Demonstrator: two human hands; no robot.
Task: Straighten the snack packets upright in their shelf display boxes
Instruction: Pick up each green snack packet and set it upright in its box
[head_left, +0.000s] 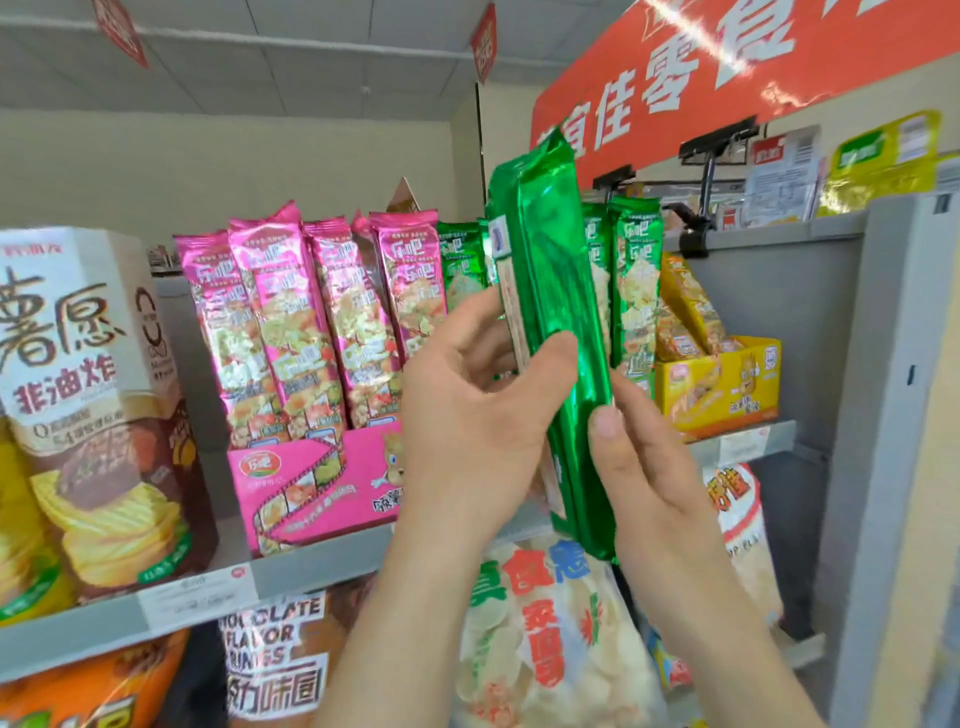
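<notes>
Packets (550, 249), maybe two, between hands (467, 415) (641, 462)

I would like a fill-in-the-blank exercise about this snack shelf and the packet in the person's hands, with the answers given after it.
1. The left hand and the right hand together hold one ____ packet.
2. The pink packets stand in a ____ display box.
3. The yellow display box stands to the ____ of the green shelf packets.
Missing words: green; pink; right.
</notes>
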